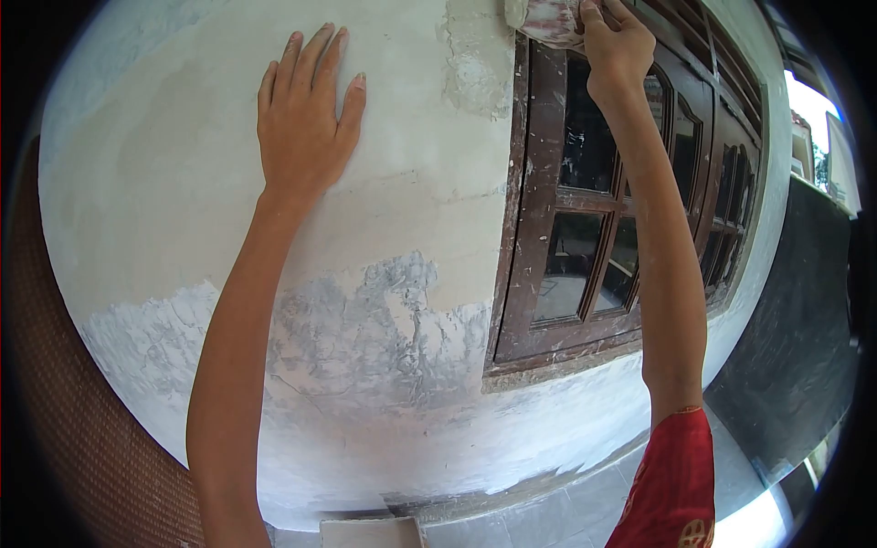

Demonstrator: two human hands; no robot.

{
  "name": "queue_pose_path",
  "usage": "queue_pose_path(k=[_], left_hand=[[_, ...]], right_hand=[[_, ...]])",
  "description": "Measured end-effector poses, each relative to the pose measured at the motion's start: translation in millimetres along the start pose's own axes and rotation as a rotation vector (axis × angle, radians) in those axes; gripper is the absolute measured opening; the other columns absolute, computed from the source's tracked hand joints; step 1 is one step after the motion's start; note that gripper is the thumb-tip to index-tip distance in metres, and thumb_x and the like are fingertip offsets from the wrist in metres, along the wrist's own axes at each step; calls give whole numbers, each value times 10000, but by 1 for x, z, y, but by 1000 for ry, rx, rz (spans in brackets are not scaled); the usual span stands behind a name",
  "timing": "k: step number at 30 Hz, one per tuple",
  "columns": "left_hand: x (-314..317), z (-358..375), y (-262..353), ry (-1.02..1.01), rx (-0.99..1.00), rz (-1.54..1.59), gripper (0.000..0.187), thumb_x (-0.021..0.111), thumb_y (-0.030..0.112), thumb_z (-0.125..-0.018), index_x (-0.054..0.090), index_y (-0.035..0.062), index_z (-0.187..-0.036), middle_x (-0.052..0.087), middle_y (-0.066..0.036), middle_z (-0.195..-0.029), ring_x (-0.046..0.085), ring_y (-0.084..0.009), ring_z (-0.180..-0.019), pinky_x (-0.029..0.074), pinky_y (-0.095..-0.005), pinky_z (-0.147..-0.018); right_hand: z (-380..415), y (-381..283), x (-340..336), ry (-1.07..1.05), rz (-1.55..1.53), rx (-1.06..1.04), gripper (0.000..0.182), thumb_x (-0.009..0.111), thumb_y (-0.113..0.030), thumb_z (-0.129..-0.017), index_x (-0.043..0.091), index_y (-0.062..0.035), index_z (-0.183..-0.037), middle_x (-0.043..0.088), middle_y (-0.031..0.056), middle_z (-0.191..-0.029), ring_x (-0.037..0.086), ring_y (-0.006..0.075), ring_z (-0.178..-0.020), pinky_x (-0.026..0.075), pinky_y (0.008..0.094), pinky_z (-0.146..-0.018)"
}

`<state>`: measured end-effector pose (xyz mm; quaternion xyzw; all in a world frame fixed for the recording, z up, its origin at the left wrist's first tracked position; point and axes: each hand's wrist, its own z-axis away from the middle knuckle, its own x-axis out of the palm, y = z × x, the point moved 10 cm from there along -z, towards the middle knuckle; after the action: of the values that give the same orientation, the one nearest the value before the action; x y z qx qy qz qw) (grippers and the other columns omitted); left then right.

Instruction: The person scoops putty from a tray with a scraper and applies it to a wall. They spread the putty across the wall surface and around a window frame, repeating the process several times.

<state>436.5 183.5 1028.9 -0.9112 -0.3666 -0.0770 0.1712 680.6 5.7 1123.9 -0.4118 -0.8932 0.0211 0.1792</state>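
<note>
My left hand [306, 132] lies palm-down on the wall [402, 146], fingers stretched and a little apart, holding nothing. The plaster around it is pale grey-green, with rough, flaking white and grey patches lower down. At the top edge of the view, my right hand [619, 50] is closed on a pale, red-streaked object [551, 20] smeared with white. That object is partly cut off by the frame, so its kind cannot be made out. It is at the upper corner of the brown window frame [534, 137], beside a rough strip of plaster.
A brown wooden window [585, 265] with glass panes and white paint spots is set in the wall on the right. Below runs a grey tiled floor [539, 511], with a pale box-like thing [372, 532] at the bottom. Brown woven-looking surface [100, 429] borders the left; a dark panel [776, 338] stands at right.
</note>
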Motion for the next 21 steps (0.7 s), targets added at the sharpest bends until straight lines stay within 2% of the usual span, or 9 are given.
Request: queue_pose_path(k=[4, 8, 11, 12, 13, 15, 19, 21], left_hand=[[-1, 1, 0, -3, 8, 20, 488, 479, 330, -1035, 487, 150, -1488, 481, -44, -1533, 349, -281, -1472, 236, -481, -1209], [0, 1, 0, -11, -6, 5, 487, 472, 329, -1037, 485, 148, -1490, 479, -45, -1534, 349, -283, -1472, 236, -481, -1208], [1, 1, 1, -7, -4, -21, 489, 466, 329, -1039, 481, 149, -1493, 478, -45, -1536, 349, -282, -1472, 234, -482, -1209], [0, 1, 0, -8, 0, -10, 489, 466, 330, -1039, 480, 152, -1494, 478, -45, -1536, 349, -282, -1473, 234, -482, -1209], [1, 1, 0, -9, 3, 2, 490, 466, 330, -1039, 479, 154, -1496, 478, -45, -1536, 349, -281, -1473, 234, -483, -1209], [1, 2, 0, -13, 7, 6, 490, 466, 330, -1039, 479, 155, -1496, 477, -44, -1537, 349, -281, -1472, 234, -483, -1209], [0, 1, 1, -19, -8, -17, 491, 472, 327, -1037, 478, 157, -1497, 472, -40, -1540, 349, -280, -1472, 238, -481, -1207], [0, 0, 1, -12, -4, -11, 491, 477, 325, -1036, 479, 158, -1497, 473, -41, -1539, 350, -280, -1471, 241, -482, -1205]], right_hand=[[3, 12, 25, 42, 187, -82, 401, 624, -5, -956, 604, 30, -1355, 728, 180, -1173, 699, 175, -985, 536, 279, -819], [-6, 16, -12, 163, 248, -64, 395, 611, 2, -961, 595, 49, -1353, 710, 191, -1211, 699, 184, -994, 537, 280, -827], [-6, 14, -6, 66, -142, -53, 399, 580, 13, -982, 556, 84, -1374, 728, 154, -1121, 684, 137, -878, 526, 240, -709], [2, 4, 10, -10, -111, -105, 400, 569, 5, -994, 554, 63, -1389, 735, 127, -1062, 660, 107, -819, 504, 225, -655], [-3, 21, 31, -67, -106, 42, 394, 590, -6, -983, 579, 48, -1374, 743, 136, -1063, 657, 117, -813, 515, 250, -684], [7, 8, 40, -30, 272, -95, 386, 611, -12, -966, 607, 37, -1349, 746, 146, -1086, 674, 137, -836, 532, 275, -744], [2, 11, 4, 125, 240, -43, 377, 619, -16, -955, 625, 28, -1329, 745, 156, -1117, 688, 152, -879, 535, 291, -801], [-6, 9, -5, 128, 49, -78, 379, 609, -28, -958, 627, 9, -1335, 725, 190, -1180, 698, 170, -950, 532, 286, -815]])
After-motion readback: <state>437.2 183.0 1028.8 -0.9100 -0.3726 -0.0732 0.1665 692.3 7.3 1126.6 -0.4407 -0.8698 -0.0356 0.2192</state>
